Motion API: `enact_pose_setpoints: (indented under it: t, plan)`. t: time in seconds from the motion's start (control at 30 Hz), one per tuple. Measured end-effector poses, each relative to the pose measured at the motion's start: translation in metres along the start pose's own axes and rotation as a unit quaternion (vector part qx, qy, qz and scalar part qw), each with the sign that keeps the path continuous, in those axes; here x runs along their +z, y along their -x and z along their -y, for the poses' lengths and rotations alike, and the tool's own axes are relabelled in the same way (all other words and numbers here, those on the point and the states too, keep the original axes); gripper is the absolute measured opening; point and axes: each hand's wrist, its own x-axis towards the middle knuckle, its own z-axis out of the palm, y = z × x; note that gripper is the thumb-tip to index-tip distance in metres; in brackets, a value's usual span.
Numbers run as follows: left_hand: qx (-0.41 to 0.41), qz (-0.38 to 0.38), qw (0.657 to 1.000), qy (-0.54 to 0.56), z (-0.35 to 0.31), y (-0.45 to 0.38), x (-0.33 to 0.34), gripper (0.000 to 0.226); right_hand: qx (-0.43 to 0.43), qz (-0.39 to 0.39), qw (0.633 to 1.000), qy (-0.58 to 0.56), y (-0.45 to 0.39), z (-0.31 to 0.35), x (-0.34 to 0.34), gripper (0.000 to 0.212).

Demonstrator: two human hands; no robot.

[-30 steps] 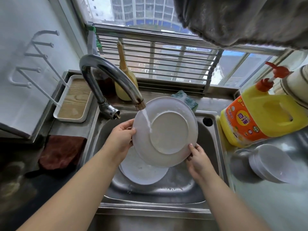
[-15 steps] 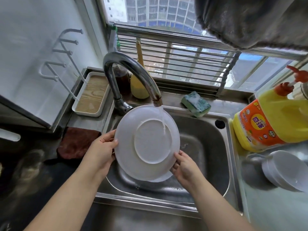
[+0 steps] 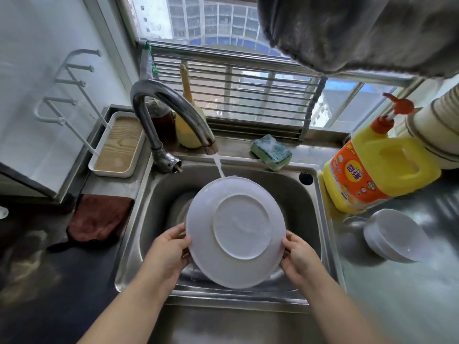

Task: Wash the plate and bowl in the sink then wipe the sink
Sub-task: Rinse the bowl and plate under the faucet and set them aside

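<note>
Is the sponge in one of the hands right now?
No, the sponge lies on the sink's back ledge, while the left hand and right hand grip the plate.

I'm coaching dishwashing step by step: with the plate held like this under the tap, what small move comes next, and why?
Probably turn the white plate round between the left hand and right hand, since the water stream from the faucet strikes only its far rim, and its underside faces up.

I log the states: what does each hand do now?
Left hand: grips the plate rim.
Right hand: grips the plate rim too.
</note>
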Motion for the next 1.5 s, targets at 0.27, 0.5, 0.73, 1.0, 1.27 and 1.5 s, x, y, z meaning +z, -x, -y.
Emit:
enact_pose_setpoints:
  t: [0.27,0.5,0.73,1.0,1.27,1.5]
  plan:
    - [-0.013,0.03,0.999,-0.008,0.0,-0.003,0.035,0.027,-0.023,-0.025,0.998,-0.045,-0.001,0.013,-0.029,0.033]
    - [-0.009,0.035,0.999,0.031,-0.016,-0.028,0.046,0.034,-0.025,-0.021,0.999,-0.042,-0.015,0.026,-0.015,0.036]
    - [0.055,0.03,0.996,0.062,-0.042,-0.038,0.034,0.032,-0.021,0.01,1.0,-0.006,-0.024,0.034,0.021,0.032]
    - [0.073,0.009,0.996,0.058,-0.057,-0.023,0.005,0.017,0.017,0.044,0.999,0.001,-0.028,0.026,0.056,0.032]
    - [0.059,-0.017,0.998,0.031,-0.044,0.006,-0.023,0.013,0.064,0.042,0.996,0.036,-0.021,0.004,0.061,0.029]
    - [0.0,-0.001,1.0,0.001,-0.003,0.002,-0.017,0.019,0.035,-0.014,0.995,0.093,-0.011,0.016,0.027,0.035]
